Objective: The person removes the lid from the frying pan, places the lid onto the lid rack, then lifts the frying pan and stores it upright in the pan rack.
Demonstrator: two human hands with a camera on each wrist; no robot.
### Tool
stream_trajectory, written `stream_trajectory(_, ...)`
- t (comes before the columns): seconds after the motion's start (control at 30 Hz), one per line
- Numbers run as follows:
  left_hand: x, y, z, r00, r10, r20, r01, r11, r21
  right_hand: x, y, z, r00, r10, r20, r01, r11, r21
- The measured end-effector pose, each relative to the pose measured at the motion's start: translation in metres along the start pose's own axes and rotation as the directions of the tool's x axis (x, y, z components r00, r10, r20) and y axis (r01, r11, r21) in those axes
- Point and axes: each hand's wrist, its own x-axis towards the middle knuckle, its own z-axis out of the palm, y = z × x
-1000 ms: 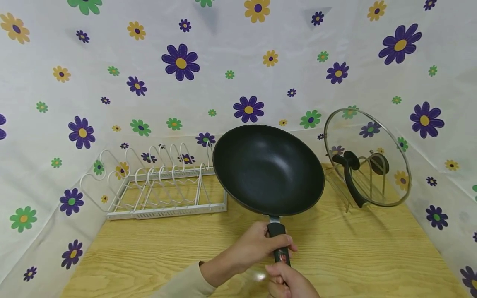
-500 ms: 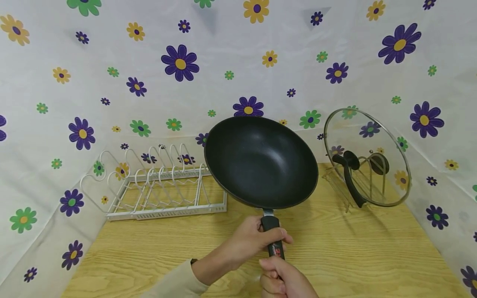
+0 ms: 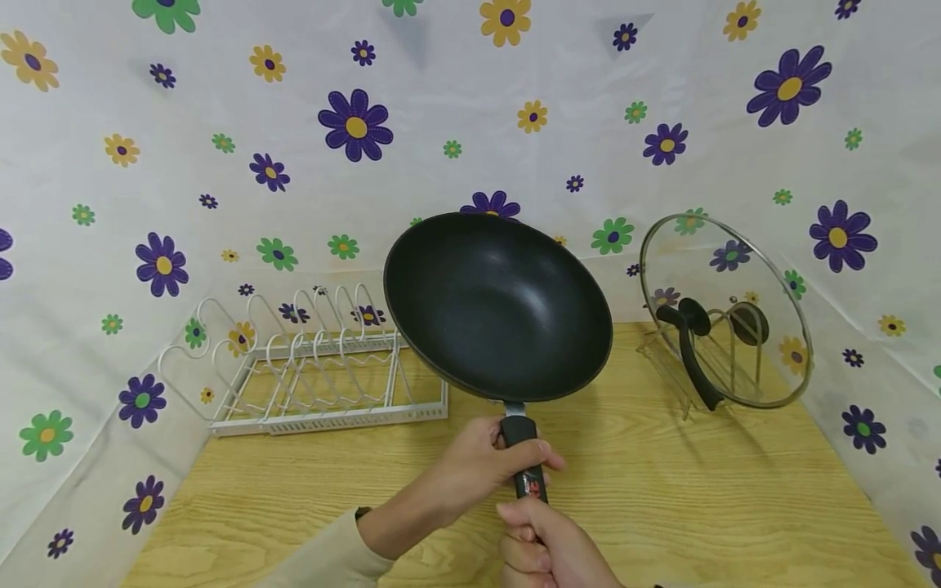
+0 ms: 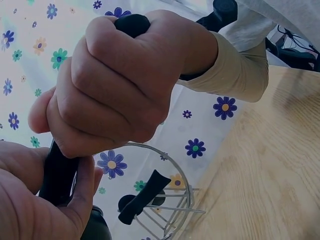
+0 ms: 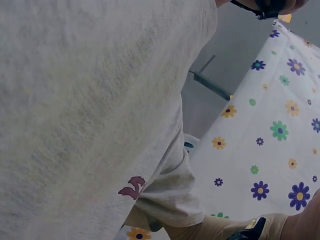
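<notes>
A black wok (image 3: 500, 306) is held up off the wooden table in the head view, tilted so that its inside faces the camera. The left hand (image 3: 470, 465) grips its black handle (image 3: 518, 433) near the pan, thumb across the top. Behind it, the right hand (image 3: 555, 543) is curled round the handle's end. In the left wrist view the right hand (image 4: 110, 80) makes a fist round the handle, whose tip pokes out at the top, and the left hand (image 4: 40, 195) holds the handle (image 4: 59, 175) lower in the picture. The right wrist view shows mostly a grey shirt.
On the left of the table (image 3: 662, 506) lies a white wire rack (image 3: 331, 419) with upright loops. A glass lid (image 3: 768, 404) with a black handle leans in a small wire stand (image 3: 665, 376) at the back right. Flowered sheeting (image 3: 441, 73) lines the back and sides.
The wok has moved left and slightly up, away from the lid and nearer the white rack. Both hands have moved along with it, their grip on the handle unchanged.
</notes>
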Motion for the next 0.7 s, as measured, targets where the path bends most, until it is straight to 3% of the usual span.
stream_trajectory(0.27,-0.004,0.008,-0.007,0.998,0.008,-0.063,-0.005,0.999,0.04,0.004,-0.004,0.01,0.998,-0.004,0.064,0.006,0.999,-0.035)
stream_trajectory(0.53,-0.01,0.017,-0.015,0.997,0.013,-0.077,-0.007,0.997,0.079,0.01,-0.007,0.018,0.988,-0.004,0.151,0.006,1.0,-0.017)
stream_trajectory(0.7,-0.015,0.024,-0.019,0.996,-0.002,-0.093,0.01,0.997,0.081,0.013,-0.009,0.025,0.988,0.004,0.156,-0.001,1.0,-0.013)
